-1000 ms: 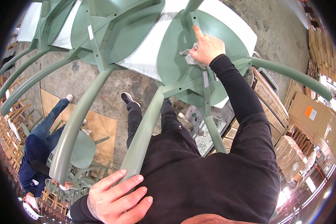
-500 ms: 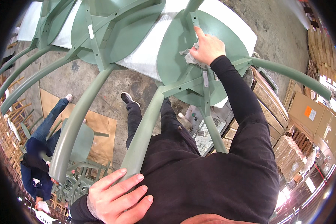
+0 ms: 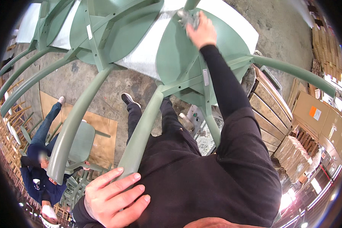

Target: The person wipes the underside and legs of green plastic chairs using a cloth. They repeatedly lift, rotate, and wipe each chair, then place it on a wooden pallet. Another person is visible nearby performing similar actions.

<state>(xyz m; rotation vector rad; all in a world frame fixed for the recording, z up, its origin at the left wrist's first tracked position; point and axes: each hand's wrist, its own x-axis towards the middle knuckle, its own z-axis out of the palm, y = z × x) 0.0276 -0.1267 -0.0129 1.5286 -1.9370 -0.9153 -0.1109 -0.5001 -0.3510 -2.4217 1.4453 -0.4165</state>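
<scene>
A green wooden chair lies upside down on a white-covered surface, its legs pointing out and toward me. My right hand is closed on a grey crumpled rag, pressed to the seat's underside by the far leg. Crossed rails span the seat, one bearing a small pale label. Close to my body, my left hand curls over the end of the near chair leg; its thumb is hidden.
More upturned green chairs stand in a row to the left. At lower left a person works near another green chair on a cardboard sheet. Wooden slats and a large cardboard box are at the right.
My right hand has moved with the rag farther away and slightly left along the seat's underside, toward the far leg. My left hand stays on the leg end. The other person has shifted posture.
</scene>
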